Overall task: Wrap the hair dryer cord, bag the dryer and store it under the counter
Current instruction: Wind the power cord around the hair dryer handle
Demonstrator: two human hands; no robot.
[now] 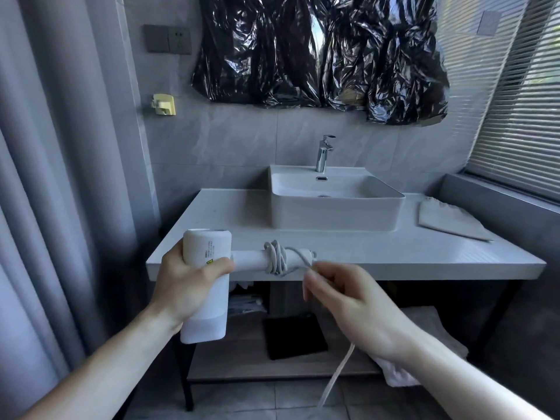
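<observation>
My left hand (185, 286) grips the barrel of a white hair dryer (206, 250), held in front of the counter's near edge with its handle pointing right. The grey-white cord (277, 257) is looped several times around the handle. My right hand (342, 301) pinches the cord just right of the loops, and the loose end hangs down below my wrist toward the floor. A flat beige cloth bag (451, 219) lies on the right side of the white counter (394, 250). Under the counter runs a wooden shelf (242, 353).
A white basin (333, 201) with a chrome tap (323, 153) stands mid-counter. Black plastic sheeting (318, 50) covers the wall above. A black item (294, 336) and white towels (424, 344) sit on the shelf. A curtain hangs left, blinds right, and a wall socket (168, 39) is upper left.
</observation>
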